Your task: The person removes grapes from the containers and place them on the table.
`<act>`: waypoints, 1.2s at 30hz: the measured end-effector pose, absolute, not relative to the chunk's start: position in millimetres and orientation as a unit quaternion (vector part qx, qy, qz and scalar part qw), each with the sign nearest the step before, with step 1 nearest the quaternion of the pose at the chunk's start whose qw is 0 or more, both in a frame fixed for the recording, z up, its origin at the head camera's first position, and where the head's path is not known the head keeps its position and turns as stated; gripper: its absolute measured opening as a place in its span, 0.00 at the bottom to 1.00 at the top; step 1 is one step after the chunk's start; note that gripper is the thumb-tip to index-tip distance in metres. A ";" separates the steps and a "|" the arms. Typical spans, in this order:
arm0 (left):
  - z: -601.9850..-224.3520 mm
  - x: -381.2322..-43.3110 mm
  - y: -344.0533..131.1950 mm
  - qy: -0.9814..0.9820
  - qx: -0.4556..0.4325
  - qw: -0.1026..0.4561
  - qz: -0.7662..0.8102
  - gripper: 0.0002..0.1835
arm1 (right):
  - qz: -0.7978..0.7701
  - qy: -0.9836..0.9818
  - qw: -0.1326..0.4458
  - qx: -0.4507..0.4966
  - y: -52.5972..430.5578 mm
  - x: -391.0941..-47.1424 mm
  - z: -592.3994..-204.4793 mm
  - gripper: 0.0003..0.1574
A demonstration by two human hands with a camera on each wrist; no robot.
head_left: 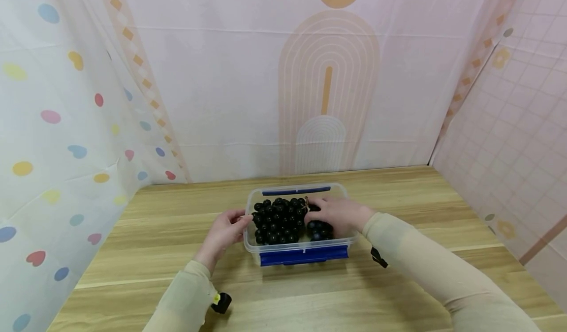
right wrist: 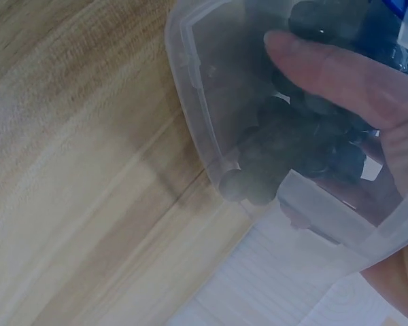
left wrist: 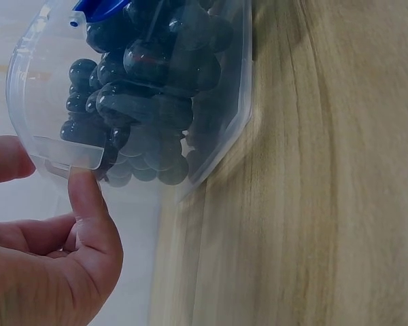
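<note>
"Cream fabric sleeves (head_left: 407, 253) come nearest; past them, a white patterned cloth backdrop (head_left: 221, 91) and a pale wood-grain table (head_left: 336, 297)."

"What stands on the table?"

"An open-topped, clear rectangular plastic container (head_left: 281, 248); inside it sit glossy, round black grapes (head_left: 279, 221), massed towards the left from above and reaching under the person's bare right hand (head_left: 338, 214) at the other end."

"Does that hand hold any?"

"I cannot tell; from the head its fingers bend over the grapes; the right wrist view, through the cloudy wall, adds a straight thumb (right wrist: 347, 78) lying among them, though the fingertips are hidden."

"And the bare left hand (head_left: 226, 231)?"

"Thumb and finger nearly together, pinching the container's left end; only the left wrist view shows the small clear plastic tab (left wrist: 75, 153) under the thumb; only the head view shows the long blue plastic clip (head_left: 305, 255) whole, and a thin brown stem (head_left: 306, 204) by the right fingers."
</note>
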State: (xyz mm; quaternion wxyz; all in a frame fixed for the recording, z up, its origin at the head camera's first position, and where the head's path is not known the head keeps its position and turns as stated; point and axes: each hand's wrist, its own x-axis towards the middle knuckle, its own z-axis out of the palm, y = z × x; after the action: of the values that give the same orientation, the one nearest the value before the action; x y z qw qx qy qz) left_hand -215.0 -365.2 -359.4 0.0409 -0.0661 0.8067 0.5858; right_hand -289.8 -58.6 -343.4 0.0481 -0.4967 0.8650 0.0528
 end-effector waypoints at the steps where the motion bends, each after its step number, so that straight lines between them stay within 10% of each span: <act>1: -359.3 -214.8 -365.2 0.807 -0.066 0.042 0.586 0.26 | 0.052 0.867 0.051 -0.493 -59.0 -289.5 -343.6 0.41; 36: -357.1 -213.4 -365.2 0.815 -0.066 0.044 0.574 0.26 | 0.115 0.864 0.019 -0.489 -64.7 -285.8 -353.9 0.44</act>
State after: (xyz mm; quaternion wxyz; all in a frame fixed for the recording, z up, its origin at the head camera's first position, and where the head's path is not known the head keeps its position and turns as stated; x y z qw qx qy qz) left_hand -213.4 -365.2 -357.1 0.0439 -0.0656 0.8153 0.5736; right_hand -285.8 -64.7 -353.9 0.0193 -0.4893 0.8643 0.1150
